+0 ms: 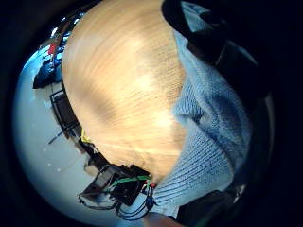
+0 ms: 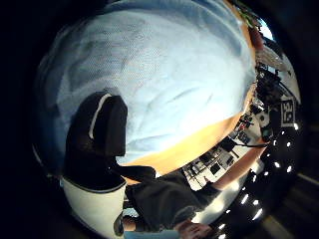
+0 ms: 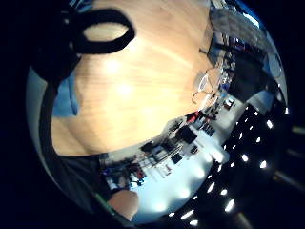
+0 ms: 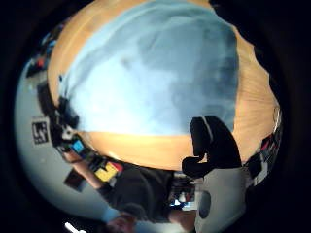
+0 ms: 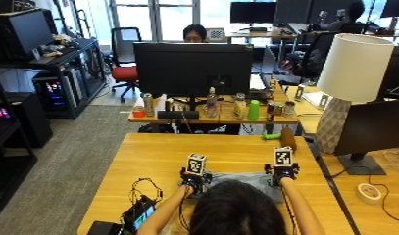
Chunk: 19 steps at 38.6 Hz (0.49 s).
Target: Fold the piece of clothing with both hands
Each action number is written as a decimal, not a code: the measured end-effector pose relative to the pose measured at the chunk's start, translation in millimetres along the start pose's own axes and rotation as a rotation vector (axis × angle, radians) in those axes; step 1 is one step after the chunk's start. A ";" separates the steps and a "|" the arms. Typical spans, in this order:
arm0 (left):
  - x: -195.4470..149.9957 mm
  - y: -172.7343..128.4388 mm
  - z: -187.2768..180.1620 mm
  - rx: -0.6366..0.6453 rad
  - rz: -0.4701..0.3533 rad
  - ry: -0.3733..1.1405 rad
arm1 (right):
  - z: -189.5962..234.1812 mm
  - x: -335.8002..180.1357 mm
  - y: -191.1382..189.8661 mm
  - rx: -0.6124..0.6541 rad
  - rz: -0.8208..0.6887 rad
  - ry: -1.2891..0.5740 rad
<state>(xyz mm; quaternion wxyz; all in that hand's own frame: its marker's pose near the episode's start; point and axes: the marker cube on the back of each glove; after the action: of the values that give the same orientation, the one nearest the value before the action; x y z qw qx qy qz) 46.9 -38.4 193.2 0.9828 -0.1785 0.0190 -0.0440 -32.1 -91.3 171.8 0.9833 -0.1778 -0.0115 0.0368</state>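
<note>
I see the garment (image 5: 248, 182), a light blue-grey knit, lying flat on the wooden table (image 5: 160, 156) right in front of the person, mostly hidden behind their head from above. The left hand (image 5: 194, 182) sits at its left edge and the right hand (image 5: 283, 175) at its right edge, both down at the cloth. In the left palm's view a gloved finger (image 2: 107, 124) lies straight on the knit, so I read that hand as flat; the right hand's fingers I cannot tell. A white lamp (image 5: 348, 83) stands far right.
</note>
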 end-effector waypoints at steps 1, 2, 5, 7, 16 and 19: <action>0.5 -0.5 0.7 0.002 -0.004 -0.009 | 1.9 1.4 0.8 -0.017 0.036 -0.025; 1.0 -0.9 1.2 0.006 -0.008 -0.021 | 3.4 2.8 1.9 -0.033 0.082 -0.056; 2.5 -0.4 3.2 0.001 -0.017 -0.050 | 7.0 5.1 6.3 -0.090 0.223 -0.173; 4.0 2.3 5.1 -0.031 -0.013 -0.056 | 10.0 2.7 9.5 -0.153 0.274 -0.273; 5.1 -2.1 3.6 0.006 0.017 -0.059 | 22.3 -13.6 -0.7 -0.262 0.330 -0.357; 5.4 1.2 4.9 -0.028 0.024 -0.057 | 24.1 -17.4 -3.5 -0.278 0.331 -0.337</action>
<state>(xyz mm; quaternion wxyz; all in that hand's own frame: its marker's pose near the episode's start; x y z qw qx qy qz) 52.6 -36.0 197.3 0.9807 -0.1934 -0.0064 -0.0268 -50.1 -87.5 195.4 0.9142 -0.3021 -0.1509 0.2242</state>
